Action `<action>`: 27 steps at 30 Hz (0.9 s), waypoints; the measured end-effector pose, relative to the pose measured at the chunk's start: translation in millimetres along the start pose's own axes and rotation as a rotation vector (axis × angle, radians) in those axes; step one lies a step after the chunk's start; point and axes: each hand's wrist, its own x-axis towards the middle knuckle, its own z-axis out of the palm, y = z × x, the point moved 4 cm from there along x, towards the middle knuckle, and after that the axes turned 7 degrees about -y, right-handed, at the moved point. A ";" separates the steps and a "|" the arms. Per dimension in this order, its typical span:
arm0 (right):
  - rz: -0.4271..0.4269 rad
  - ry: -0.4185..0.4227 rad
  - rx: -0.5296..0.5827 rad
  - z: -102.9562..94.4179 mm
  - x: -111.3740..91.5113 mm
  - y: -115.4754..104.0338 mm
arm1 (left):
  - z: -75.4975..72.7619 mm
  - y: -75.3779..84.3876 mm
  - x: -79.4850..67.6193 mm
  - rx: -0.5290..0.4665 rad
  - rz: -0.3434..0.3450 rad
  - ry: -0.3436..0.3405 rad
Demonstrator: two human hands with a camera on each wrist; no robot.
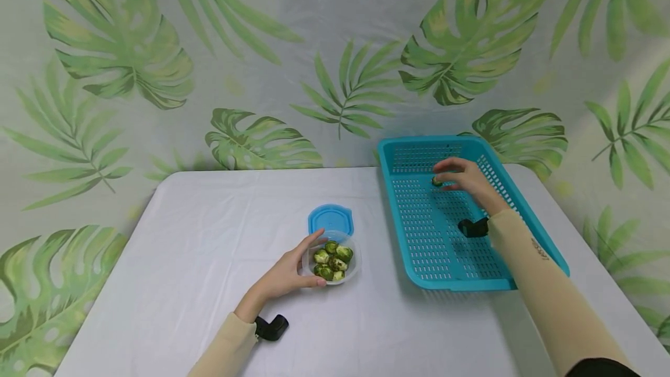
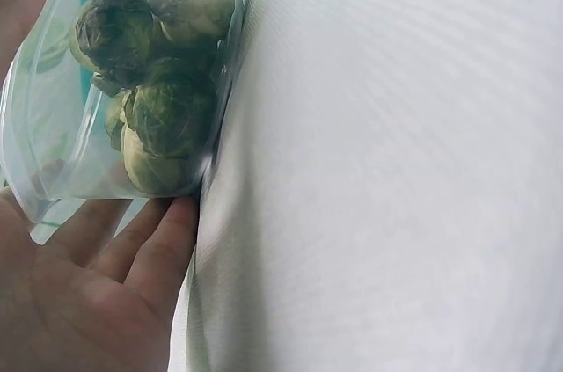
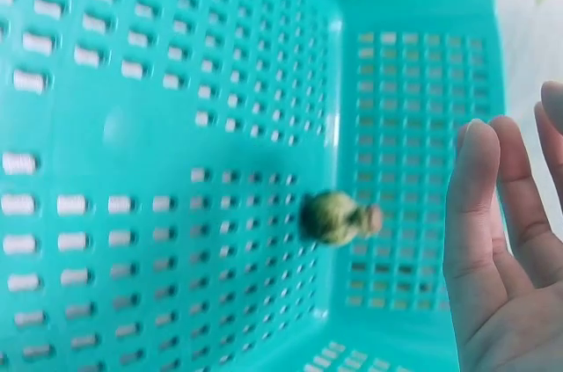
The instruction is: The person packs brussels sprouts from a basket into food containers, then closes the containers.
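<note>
My left hand [image 1: 282,277] holds a small clear plastic container [image 1: 357,269] from its left side, thumb near the front and fingers around the back. Several Brussels sprouts [image 1: 332,259] are heaped inside it; the left wrist view shows them through the clear wall [image 2: 57,134]. Over the far part of a turquoise basket [image 1: 419,237], my right hand [image 1: 467,181] reaches in with fingers apart and loosely bent. A single Brussels sprout [image 3: 332,219] lies on the basket floor by the end wall. The right wrist view shows a gap between it and my fingers [image 3: 475,178].
Just behind the container lies a blue lid [image 1: 330,218], partly overlapped by it in the head view. The basket stands on the right of the white-covered table [image 1: 209,237], its raised walls around my right hand. A leaf-patterned curtain [image 1: 356,74] hangs behind.
</note>
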 end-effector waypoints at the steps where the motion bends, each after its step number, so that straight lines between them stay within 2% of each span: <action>1: 0.006 0.007 -0.009 -2.1 0.7 1.8 | 0.0 -0.1 0.1 0.006 0.000 0.000; 16: 0.111 0.017 -0.069 -18.2 12.5 24.7 | -0.4 -0.5 -0.4 0.042 -0.005 0.007; 20: 0.142 0.021 -0.138 -20.8 14.4 32.2 | -0.1 -0.4 -0.3 0.036 -0.005 0.004; 27: 0.162 -0.056 -0.175 -16.2 14.3 34.0 | -0.6 -0.7 -0.2 0.021 0.000 -0.001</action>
